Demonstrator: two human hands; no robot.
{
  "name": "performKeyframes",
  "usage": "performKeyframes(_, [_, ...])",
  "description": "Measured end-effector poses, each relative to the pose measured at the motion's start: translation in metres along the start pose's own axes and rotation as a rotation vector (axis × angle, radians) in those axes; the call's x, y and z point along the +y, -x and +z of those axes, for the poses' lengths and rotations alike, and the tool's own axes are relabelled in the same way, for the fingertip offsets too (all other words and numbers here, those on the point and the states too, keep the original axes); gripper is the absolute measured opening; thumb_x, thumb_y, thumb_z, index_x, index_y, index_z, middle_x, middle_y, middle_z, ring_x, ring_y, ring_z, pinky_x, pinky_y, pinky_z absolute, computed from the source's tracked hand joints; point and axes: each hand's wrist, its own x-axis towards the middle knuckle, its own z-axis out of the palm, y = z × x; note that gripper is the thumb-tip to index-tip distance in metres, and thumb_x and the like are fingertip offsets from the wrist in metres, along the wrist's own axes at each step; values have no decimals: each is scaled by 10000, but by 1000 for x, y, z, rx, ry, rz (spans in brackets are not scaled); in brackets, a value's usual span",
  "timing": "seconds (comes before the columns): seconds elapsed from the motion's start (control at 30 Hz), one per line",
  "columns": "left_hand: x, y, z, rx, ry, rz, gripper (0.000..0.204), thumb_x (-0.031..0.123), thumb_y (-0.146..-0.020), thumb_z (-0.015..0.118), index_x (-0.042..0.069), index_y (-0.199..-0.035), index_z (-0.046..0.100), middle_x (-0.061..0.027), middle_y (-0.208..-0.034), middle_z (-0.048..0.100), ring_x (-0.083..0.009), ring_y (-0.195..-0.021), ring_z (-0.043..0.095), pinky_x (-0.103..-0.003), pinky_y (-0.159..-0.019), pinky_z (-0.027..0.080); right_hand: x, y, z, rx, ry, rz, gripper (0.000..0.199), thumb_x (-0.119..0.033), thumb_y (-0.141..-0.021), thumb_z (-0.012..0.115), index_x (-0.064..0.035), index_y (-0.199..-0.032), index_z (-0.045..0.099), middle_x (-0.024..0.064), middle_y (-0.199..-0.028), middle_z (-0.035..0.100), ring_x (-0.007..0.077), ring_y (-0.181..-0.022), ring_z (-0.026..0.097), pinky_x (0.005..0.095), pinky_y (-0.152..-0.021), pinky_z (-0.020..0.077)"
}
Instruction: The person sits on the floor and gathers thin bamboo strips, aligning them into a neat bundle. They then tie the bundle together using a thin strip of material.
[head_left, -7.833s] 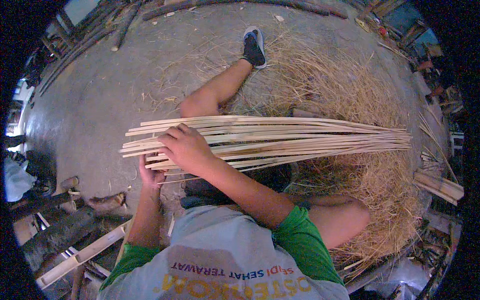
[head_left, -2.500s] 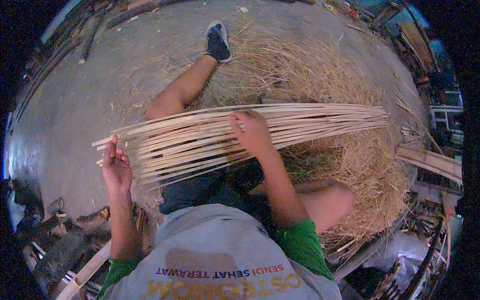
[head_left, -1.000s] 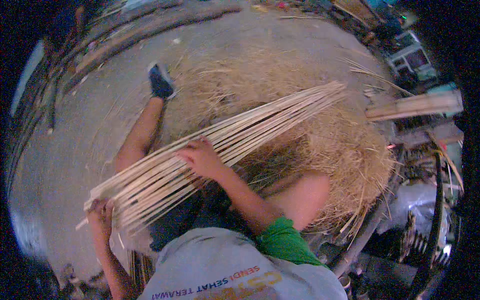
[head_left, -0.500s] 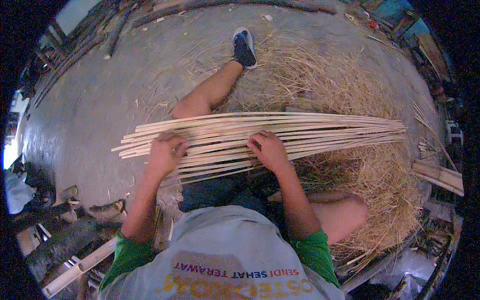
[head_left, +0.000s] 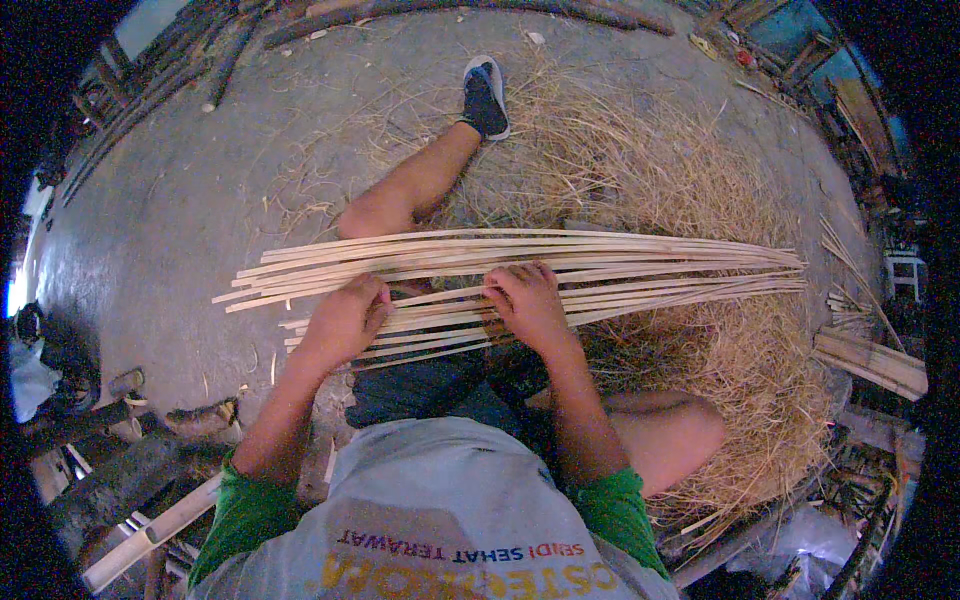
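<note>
A bundle of long thin bamboo strips (head_left: pixel 620 265) lies crosswise over my lap, its ends reaching from left to far right. My left hand (head_left: pixel 345 318) rests on the strips near their left part, fingers curled over several of them. My right hand (head_left: pixel 530 305) presses down on the middle of the bundle, fingers spread across the strips. I sit on the ground with my left leg (head_left: pixel 410 190) stretched forward, a dark shoe (head_left: pixel 485 95) on its foot, and my right knee (head_left: pixel 670 435) bent to the side.
A big heap of straw-like bamboo shavings (head_left: pixel 700 200) covers the ground ahead and to the right. Short bamboo pieces (head_left: pixel 870 360) lie at the right. The bare concrete floor (head_left: pixel 180 220) spreads to the left, with wood pieces (head_left: pixel 150 520) at lower left.
The bundle, tilted up to the right a second ago, has swung back to level across my lap. Both hands have stayed on it, my left hand now nearer the middle.
</note>
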Motion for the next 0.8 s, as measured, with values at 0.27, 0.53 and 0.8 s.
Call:
performKeyframes(0.27, [19,-22,14,-58,-62,83,202,215,-891,648,30,-956,693,-185,-980,671,-385,-928,647,-479,-841,518,12,24,-30,-565,-277,80,225,-297,-892,664,-88,-975,685,141,-923,705,371,-903,663,467,-796,522])
performKeyframes(0.53, [19,-41,42,-27,-212,197,168,201,-856,671,61,-949,680,-163,-984,659,-387,-949,650,-490,-839,521,1,32,-32,-565,-203,150,218,-303,-897,649,-115,-998,691,160,-953,701,395,-941,651,510,-837,511])
performKeyframes(0.8, [-9,-11,-16,-61,-247,115,111,165,-861,625,61,-877,660,-175,-877,681,-398,-908,633,-510,-795,505,2,30,-30,-484,-222,68,216,-300,-898,658,-114,-1004,688,159,-916,700,389,-905,659,498,-819,523])
